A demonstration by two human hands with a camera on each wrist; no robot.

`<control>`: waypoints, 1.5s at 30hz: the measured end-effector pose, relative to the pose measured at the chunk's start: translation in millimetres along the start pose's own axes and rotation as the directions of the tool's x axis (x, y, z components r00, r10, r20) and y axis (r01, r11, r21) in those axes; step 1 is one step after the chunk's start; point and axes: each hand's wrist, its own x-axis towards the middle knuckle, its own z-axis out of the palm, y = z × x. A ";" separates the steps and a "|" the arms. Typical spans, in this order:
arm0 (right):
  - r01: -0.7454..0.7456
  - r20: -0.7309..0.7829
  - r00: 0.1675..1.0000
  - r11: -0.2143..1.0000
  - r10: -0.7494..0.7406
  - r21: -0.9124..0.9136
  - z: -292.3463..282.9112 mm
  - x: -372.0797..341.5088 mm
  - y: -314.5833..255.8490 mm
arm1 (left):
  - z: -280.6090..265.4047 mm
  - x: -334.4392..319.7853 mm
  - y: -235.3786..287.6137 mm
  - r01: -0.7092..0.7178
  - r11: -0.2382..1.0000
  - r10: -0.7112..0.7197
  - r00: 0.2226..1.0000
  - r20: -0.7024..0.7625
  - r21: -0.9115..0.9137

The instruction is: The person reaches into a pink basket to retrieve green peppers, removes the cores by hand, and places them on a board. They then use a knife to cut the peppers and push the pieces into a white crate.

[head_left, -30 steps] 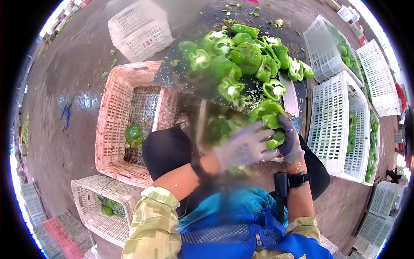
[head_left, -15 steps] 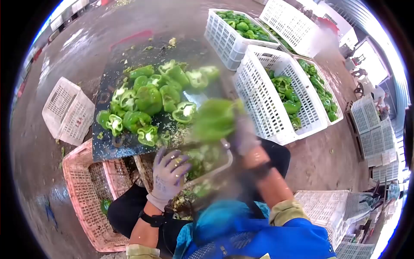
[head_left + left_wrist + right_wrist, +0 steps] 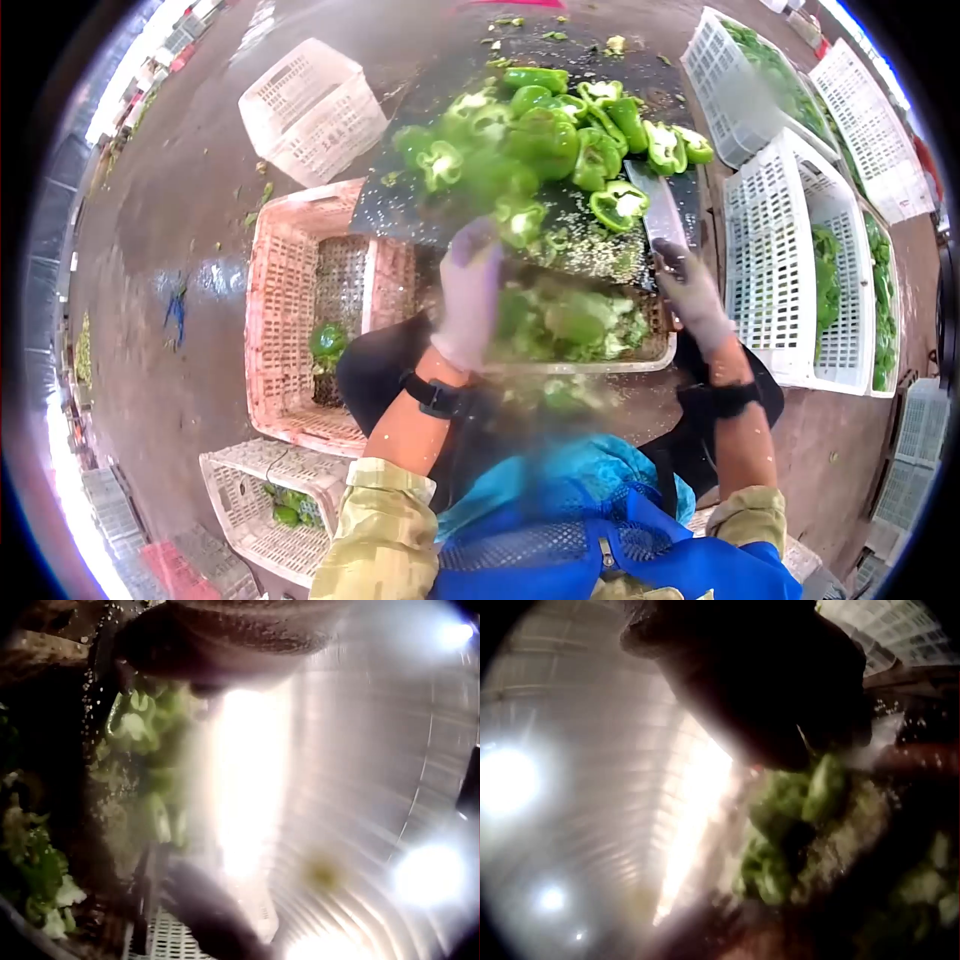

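Observation:
In the head view, halved and cut green bell peppers (image 3: 545, 140) lie heaped on the dark board (image 3: 385, 205). Both hands wear pale gloves with dark, wet fingers. My left hand (image 3: 468, 295) reaches to the near edge of the board, beside the closest pepper pieces, holding no pepper. At the board's right edge, my right hand (image 3: 692, 298) is over the near end of a wide-bladed knife (image 3: 655, 200), fingers extended. In the right wrist view, a reddish handle (image 3: 922, 756) shows below that dark, backlit hand. Loose white seeds (image 3: 610, 255) cover the board near the knife.
Between the knees, a crate (image 3: 600, 368) holds pepper cores and scraps. A pinkish crate (image 3: 275, 330) stands at the left with one pepper inside. White crates (image 3: 755, 270) with green peppers line the right. Another white crate (image 3: 310, 110) stands behind left.
Both hands held a pepper at first; the right hand then carried it toward the right-hand crates. Now the right hand is back by the knife without it, and the left has moved forward.

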 end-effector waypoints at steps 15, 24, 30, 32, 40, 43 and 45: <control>0.520 0.348 0.847 0.490 -0.402 -0.699 130.0 64.7 -100.5 | -8.5 20.8 -12.2 0.252 0.895 -0.299 0.951 -0.077 -0.368; 0.460 0.407 0.888 0.437 -0.214 -0.773 147.4 83.0 -85.4 | -25.1 20.7 -15.0 0.254 0.874 -0.302 0.952 -0.055 -0.414; 0.363 0.322 0.932 0.436 -0.168 -0.823 130.7 87.0 -70.6 | -22.5 19.5 -17.6 0.335 0.822 -0.414 0.907 -0.079 -0.460; 0.328 0.334 0.940 0.438 -0.065 -0.837 124.7 89.0 -76.9 | -21.8 17.9 -25.2 0.354 0.838 -0.416 0.907 -0.067 -0.416; -0.210 0.363 0.930 0.901 0.064 0.379 109.0 29.3 -85.2 | -10.2 17.3 -37.3 0.556 0.682 -0.326 0.812 0.483 -0.474; -0.249 0.428 0.904 0.836 0.019 0.490 105.6 9.6 -91.3 | 1.6 15.0 -34.1 0.570 0.645 -0.226 0.779 0.585 -0.510; -0.190 0.388 0.922 0.882 0.009 0.431 101.1 6.5 -86.9 | 4.2 13.0 -34.6 0.556 0.671 -0.250 0.792 0.557 -0.490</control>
